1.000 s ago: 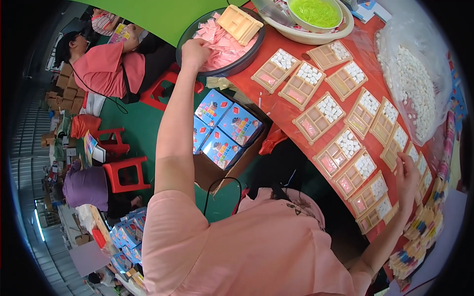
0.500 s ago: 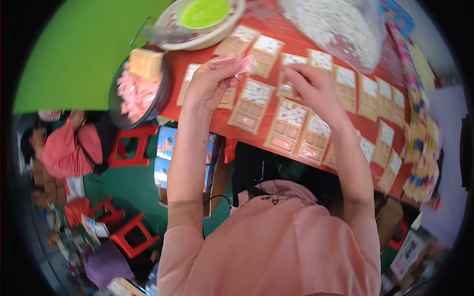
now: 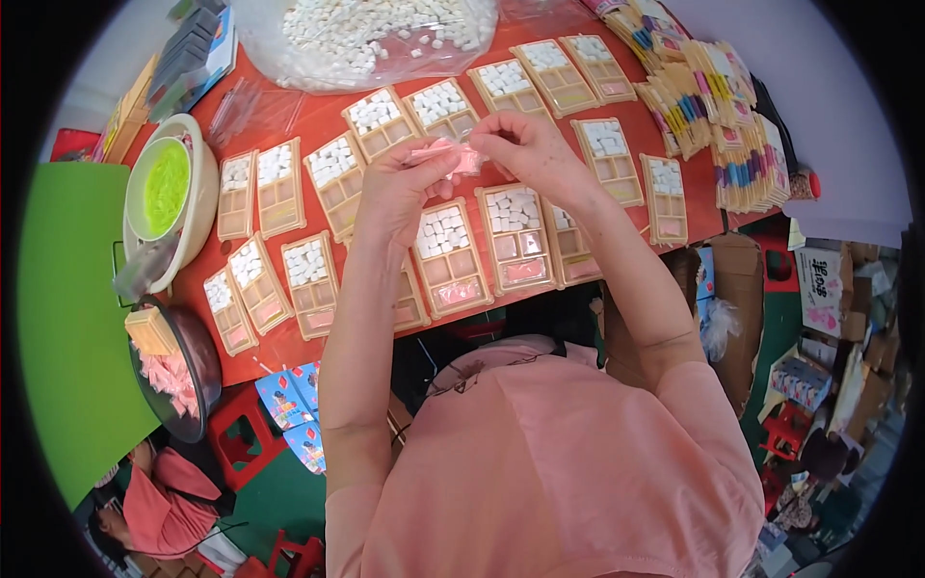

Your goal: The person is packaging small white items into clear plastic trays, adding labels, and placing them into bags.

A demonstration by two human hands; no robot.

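A bunch of small pink packets [image 3: 461, 159] is gripped in my left hand [image 3: 403, 188], above the trays. My right hand [image 3: 530, 154] meets it from the right, thumb and fingertips pinched on the packets' edge; whether one is separated I cannot tell. Beneath and around my hands lie several tan compartment trays [image 3: 439, 272], their far ends filled with white cubes [image 3: 443, 231]. Pink packets lie in the near compartments of several, including the tray [image 3: 504, 249] below my right hand. My forearms hide parts of other trays.
The trays rest on a red tabletop [image 3: 279, 111]. Behind them lies a clear bag of white cubes [image 3: 356, 43]. To the left are a bowl of green strips [image 3: 166, 193] and a dark basin [image 3: 204, 352] of pink packets. Colourful stacked packs [image 3: 694, 106] stand right; a person [image 3: 178, 501] is lower left.
My view has swung to the right, so the tabletop appears shifted left. My right hand, apart from the packets before, now touches them. My left hand still holds the bunch.
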